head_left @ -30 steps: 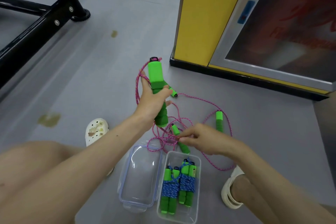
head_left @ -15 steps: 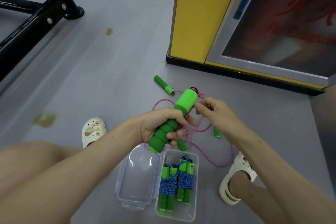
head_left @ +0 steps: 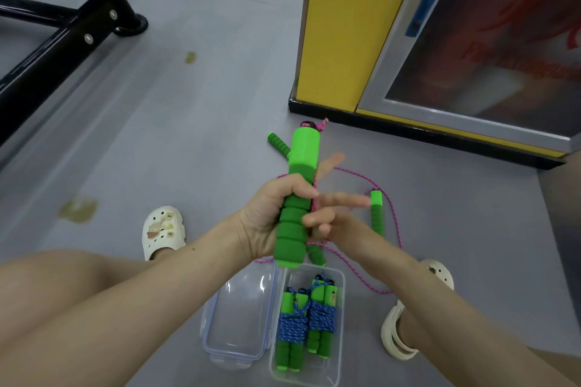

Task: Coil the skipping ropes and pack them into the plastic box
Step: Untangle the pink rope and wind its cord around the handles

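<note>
Ridged green foam handle [head_left: 297, 198], pink cord [head_left: 390, 217]

Grey floor [head_left: 195, 141]: open plastic box [head_left: 338, 324], lid [head_left: 242, 317], loose green handles [head_left: 376, 210], pink rope [head_left: 394, 223]

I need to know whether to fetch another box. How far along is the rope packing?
Done: two blue-rope bundles lie coiled in the plastic box. In hand: the left hand grips a green handle while the right hand works the pink rope against it. Left: most pink rope and other handles lie loose on the floor; the lid is off.
</note>
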Motion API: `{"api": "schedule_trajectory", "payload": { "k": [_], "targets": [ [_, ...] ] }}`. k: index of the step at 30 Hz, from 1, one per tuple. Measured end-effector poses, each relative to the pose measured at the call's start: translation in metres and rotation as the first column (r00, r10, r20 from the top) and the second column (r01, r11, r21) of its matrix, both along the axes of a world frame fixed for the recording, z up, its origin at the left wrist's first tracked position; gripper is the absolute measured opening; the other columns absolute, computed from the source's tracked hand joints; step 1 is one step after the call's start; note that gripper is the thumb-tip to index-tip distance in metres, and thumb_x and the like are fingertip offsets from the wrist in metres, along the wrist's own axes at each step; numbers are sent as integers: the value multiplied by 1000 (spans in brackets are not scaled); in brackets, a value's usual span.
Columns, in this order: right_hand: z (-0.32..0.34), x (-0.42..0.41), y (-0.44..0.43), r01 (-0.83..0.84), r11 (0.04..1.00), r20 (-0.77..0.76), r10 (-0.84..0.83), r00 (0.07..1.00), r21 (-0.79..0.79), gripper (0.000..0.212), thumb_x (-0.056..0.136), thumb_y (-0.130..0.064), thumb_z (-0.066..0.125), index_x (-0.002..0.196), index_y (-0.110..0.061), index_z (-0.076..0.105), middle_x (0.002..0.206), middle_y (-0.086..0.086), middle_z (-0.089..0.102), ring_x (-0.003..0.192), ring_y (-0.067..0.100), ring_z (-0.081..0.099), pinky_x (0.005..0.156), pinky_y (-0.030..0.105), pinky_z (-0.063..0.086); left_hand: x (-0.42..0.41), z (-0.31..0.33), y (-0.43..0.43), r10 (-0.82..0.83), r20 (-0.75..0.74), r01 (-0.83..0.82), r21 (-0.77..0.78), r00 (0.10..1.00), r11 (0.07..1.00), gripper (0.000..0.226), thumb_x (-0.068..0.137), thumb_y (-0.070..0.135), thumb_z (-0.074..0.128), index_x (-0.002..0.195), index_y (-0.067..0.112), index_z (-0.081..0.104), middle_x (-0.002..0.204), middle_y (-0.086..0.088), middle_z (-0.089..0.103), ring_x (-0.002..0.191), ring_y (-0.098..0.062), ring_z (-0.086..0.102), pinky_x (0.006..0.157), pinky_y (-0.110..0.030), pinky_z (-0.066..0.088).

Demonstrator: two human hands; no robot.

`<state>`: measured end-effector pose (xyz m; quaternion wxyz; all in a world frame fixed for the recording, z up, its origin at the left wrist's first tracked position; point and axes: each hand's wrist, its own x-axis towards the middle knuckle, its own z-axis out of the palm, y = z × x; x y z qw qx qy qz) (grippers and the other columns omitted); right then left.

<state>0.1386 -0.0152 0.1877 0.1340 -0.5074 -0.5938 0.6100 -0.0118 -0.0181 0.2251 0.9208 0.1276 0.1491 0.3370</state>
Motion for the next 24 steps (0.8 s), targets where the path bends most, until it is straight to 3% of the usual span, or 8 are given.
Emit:
{"api": "schedule_trajectory", "payload": {
  "k": [5,9,11,14,18,19,21,24],
  "targets": [
    [-20,3,-6,-209,975,243,186,952,73,8,87,-17,61,91,-11,59,80,1,57,72,10,48,72,34,43,4,12,8,347,-308,-361,13,886,933,49,74,-8,34,90,15,73,113,-21,64,108,-30,64,82,-37,57],
    [-18,5,-5,-302,951,305,269,914,68,26,85,-25,66,68,-20,48,65,-5,45,62,8,40,63,30,33,-13,0,27,554,-646,-655,107,526,748,46,67,-6,53,112,3,52,112,-11,62,101,-28,63,88,-43,50],
    [-15,9,-3,-302,953,337,277,900,23,28,85,-33,67,69,-19,49,66,-2,44,62,10,39,61,29,30,-22,-3,30,563,-773,-608,304,293,734,44,61,3,60,102,15,49,93,-2,57,84,-23,54,75,-37,46],
    [-8,16,4,-247,969,359,225,906,17,29,86,-37,65,71,-14,57,68,3,47,61,11,40,59,27,31,-32,-5,27,578,-811,-436,490,92,755,42,78,-2,57,113,19,46,86,3,49,72,-15,47,64,-24,41],
    [13,27,21,94,980,256,-137,957,174,28,87,-35,63,67,-15,64,56,-8,56,50,4,44,56,22,35,-55,-4,28,618,-769,-129,638,-161,759,38,77,-1,57,104,22,44,75,0,46,65,-16,44,60,-28,38],
    [19,31,26,224,954,161,-257,953,200,27,87,-30,63,67,-13,62,54,-7,55,51,6,46,57,23,36,-60,-2,29,597,-782,-89,617,-179,782,39,75,3,59,108,19,45,76,-2,50,66,-18,46,62,-29,40],
    [29,37,31,319,938,-3,-321,947,133,21,87,-23,62,70,-10,60,51,-3,51,51,14,40,53,26,32,-63,1,28,529,-847,-70,531,-51,844,45,65,10,60,107,18,48,93,-9,63,78,-23,58,73,-35,48],
    [32,32,24,109,993,-77,-112,991,-42,25,83,-32,59,84,-9,68,47,-5,33,46,12,23,44,20,21,-54,-2,17,378,-910,102,397,169,912,63,70,0,61,123,29,44,115,-2,66,97,-15,63,84,-37,51]
  ]
}}
